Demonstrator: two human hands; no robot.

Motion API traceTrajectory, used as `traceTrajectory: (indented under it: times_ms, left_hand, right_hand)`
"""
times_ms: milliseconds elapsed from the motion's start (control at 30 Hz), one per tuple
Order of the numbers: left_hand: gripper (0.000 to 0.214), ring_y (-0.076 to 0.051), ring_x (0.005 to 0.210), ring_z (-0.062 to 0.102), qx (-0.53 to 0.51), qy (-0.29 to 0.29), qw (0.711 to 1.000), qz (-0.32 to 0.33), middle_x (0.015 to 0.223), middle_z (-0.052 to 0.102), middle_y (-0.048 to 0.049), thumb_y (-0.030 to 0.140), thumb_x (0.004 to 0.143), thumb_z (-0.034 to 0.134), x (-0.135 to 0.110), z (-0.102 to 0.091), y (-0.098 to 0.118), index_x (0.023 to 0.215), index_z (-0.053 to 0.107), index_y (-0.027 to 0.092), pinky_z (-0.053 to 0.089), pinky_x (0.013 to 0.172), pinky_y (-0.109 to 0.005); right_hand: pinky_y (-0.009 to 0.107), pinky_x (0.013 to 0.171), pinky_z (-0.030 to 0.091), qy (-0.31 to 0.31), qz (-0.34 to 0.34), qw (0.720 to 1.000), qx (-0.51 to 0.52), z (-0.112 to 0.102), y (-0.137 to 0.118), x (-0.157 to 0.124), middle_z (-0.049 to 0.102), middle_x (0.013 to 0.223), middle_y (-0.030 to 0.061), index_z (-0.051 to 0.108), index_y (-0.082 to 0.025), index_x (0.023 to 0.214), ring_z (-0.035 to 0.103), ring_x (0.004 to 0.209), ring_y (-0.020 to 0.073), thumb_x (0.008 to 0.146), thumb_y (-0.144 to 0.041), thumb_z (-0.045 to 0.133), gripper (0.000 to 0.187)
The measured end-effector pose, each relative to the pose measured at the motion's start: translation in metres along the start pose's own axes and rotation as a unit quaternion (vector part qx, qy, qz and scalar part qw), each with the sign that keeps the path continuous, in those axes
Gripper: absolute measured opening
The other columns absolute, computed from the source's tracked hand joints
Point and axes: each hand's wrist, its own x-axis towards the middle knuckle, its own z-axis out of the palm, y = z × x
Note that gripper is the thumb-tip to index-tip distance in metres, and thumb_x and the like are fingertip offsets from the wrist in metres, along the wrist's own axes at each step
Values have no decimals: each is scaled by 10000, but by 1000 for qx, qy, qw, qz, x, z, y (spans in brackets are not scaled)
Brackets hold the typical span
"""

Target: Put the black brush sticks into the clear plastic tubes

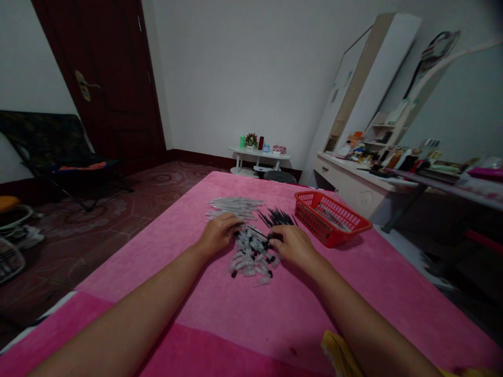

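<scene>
My left hand (223, 233) has its fingers bent together at the left edge of a pile of small translucent caps (249, 269) and black plugs. What it pinches, if anything, is hidden. My right hand (293, 242) is closed on the right of the pile, around one end of a thin black pen refill (257, 231). The refill points left toward my left fingertips; whether they touch it I cannot tell. Behind my left hand lies a bundle of pale pen barrels (236, 205). Several black refills (280, 215) lie fanned out just beyond my right hand.
A red plastic basket (332, 217) holding some pens (332, 215) stands right of my right hand. Everything lies on a pink cloth (165, 251). Beyond are a low white table (259, 152), a cluttered dresser (357, 178) and a folding chair (55, 146).
</scene>
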Motion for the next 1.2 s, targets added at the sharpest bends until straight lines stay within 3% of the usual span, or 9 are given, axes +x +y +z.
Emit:
traceTrajectory:
  times_ms: [533,833,1200]
  left_hand:
    - [199,-159,810,602,-20,18,1000,9,866,660,-62,163,841,539,1,0,0,982,676,195,479,715,-281]
    - [231,-167,835,603,28,-23,998,44,908,656,-69,165,845,523,-1,1,3,1013,677,201,483,724,-279]
    - [269,-172,864,589,31,-49,993,103,920,634,-71,136,838,505,-1,6,21,1054,647,209,470,729,-276]
  right_hand:
    - [245,614,319,-10,-9,1000,-13,-2,2,1,709,860,20,707,-260,891,619,813,169,771,-254,573,179]
    - [250,629,332,-12,-10,999,-30,-3,2,1,710,859,23,722,-268,886,616,810,176,769,-250,587,180]
    - [244,724,365,60,-110,992,5,-1,-8,1,681,854,25,718,-224,871,584,823,152,804,-221,562,171]
